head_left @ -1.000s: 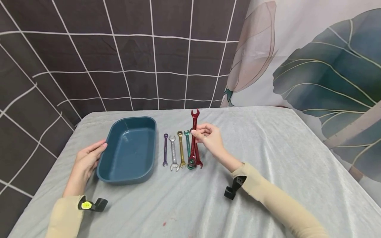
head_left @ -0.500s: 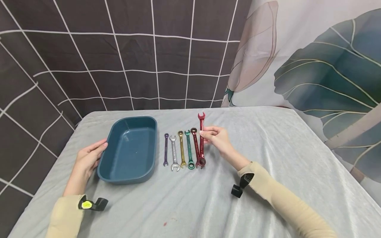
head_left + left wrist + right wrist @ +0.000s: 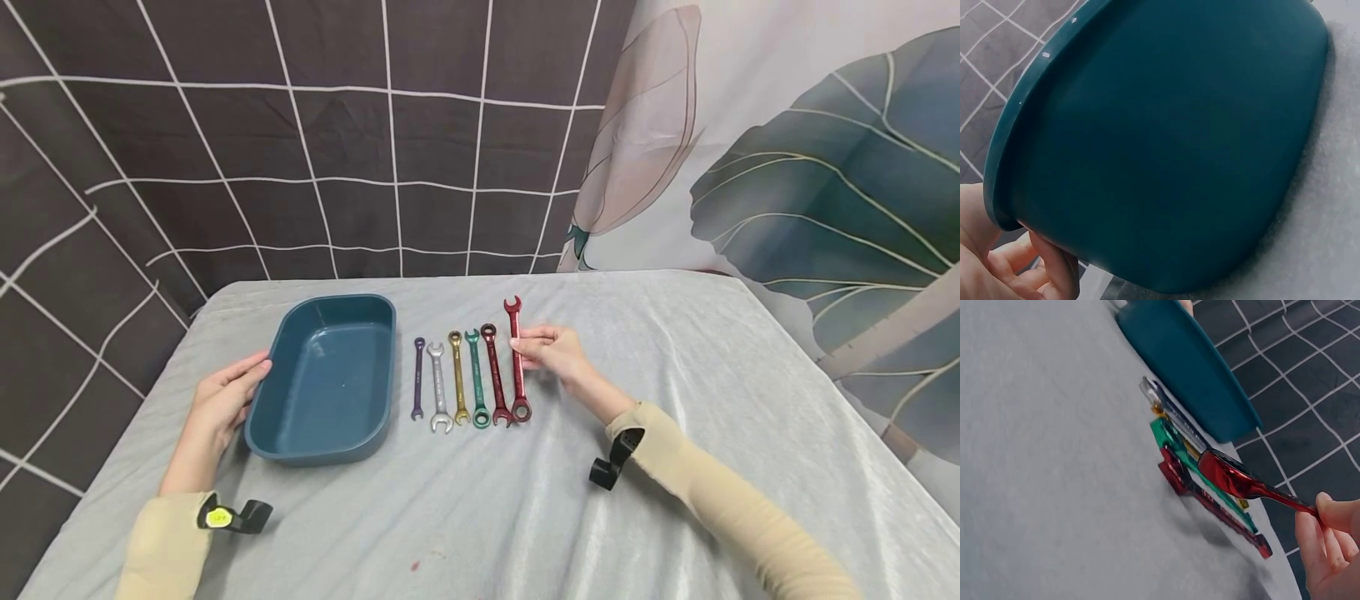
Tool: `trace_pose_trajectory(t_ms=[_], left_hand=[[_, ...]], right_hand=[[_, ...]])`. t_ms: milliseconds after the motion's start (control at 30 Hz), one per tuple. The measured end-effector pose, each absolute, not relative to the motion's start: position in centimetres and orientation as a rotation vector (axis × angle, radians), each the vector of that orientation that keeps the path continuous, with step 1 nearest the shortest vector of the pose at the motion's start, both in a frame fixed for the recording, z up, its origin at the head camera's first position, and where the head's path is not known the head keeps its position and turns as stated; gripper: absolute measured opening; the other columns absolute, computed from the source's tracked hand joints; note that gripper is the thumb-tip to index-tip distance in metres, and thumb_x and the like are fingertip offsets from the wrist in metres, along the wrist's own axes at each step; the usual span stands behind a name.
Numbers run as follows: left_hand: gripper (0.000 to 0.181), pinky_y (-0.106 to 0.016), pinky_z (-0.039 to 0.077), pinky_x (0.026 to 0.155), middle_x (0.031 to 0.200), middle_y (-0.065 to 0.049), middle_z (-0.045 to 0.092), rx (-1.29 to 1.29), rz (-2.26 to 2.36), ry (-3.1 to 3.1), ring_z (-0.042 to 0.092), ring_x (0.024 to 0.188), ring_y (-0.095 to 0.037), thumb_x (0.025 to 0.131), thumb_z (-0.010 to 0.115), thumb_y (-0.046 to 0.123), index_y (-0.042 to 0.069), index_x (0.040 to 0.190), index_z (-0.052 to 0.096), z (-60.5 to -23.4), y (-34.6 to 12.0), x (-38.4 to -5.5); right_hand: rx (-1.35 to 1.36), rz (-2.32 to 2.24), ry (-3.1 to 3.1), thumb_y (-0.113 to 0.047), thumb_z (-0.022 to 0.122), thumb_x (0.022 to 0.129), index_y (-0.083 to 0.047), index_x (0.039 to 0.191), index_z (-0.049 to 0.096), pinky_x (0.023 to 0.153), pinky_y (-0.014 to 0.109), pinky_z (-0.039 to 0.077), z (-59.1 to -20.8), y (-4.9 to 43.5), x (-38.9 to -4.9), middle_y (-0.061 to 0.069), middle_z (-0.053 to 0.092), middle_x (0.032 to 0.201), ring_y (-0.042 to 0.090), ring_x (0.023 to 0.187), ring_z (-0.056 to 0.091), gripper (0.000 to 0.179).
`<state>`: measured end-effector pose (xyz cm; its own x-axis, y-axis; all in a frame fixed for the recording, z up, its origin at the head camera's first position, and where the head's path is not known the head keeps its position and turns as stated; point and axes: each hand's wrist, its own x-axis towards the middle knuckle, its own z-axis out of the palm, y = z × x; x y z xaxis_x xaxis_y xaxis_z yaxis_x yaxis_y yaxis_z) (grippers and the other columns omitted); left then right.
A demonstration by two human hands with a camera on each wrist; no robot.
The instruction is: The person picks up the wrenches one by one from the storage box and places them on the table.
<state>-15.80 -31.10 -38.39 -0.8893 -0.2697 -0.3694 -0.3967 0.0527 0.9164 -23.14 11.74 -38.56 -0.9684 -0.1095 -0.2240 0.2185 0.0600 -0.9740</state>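
My right hand pinches a shiny red combination wrench by its shaft, thumb against fingers. The wrench stands at the right end of a row, open jaw end away from me; in the right wrist view it appears raised off the cloth. Beside it lie a dark red wrench, a green wrench, a gold wrench, a silver wrench and a purple wrench. My left hand grips the left rim of a blue plastic basin, thumb over the edge and fingers outside.
A grey-white cloth covers the table, with wrinkles at the right. Behind it hangs a dark grid-patterned curtain. A leaf-patterned curtain hangs at the right. Black camera mounts sit on both wrists.
My right hand has carried the red wrench rightward and toward the cloth, from over the green and dark red wrenches to the row's right end. The left hand and basin have stayed put.
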Motion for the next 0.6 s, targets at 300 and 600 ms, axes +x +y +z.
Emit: trace_pose_trajectory(t_ms=[300, 600], left_hand=[[0.056, -0.014, 0.051, 0.065, 0.077, 0.035, 0.058, -0.685, 1.976, 2.205, 0.061, 0.074, 0.012, 0.087, 0.068, 0.041, 0.026, 0.139, 0.052, -38.37, -31.15, -15.78], [0.052, -0.015, 0.051, 0.065, 0.077, 0.035, 0.057, -0.678, 1.963, 2.218, 0.061, 0.074, 0.012, 0.087, 0.068, 0.041, 0.029, 0.135, 0.056, -38.36, -31.21, -15.78]], right_hand=[[0.141, -1.901, 2.111, 0.001, 0.068, 0.085, 0.017, 0.118, 0.055, 0.061, 0.022, 0.057, -39.13, 12.22, -23.71, -0.006, 0.067, 0.065, 0.006, 0.055, 0.065, 0.039], [0.080, -1.810, 2.183, 0.003, 0.066, 0.086, 0.019, 0.119, 0.055, 0.062, 0.021, 0.057, -39.63, 12.32, -23.72, -0.004, 0.067, 0.068, 0.004, 0.058, 0.064, 0.038]])
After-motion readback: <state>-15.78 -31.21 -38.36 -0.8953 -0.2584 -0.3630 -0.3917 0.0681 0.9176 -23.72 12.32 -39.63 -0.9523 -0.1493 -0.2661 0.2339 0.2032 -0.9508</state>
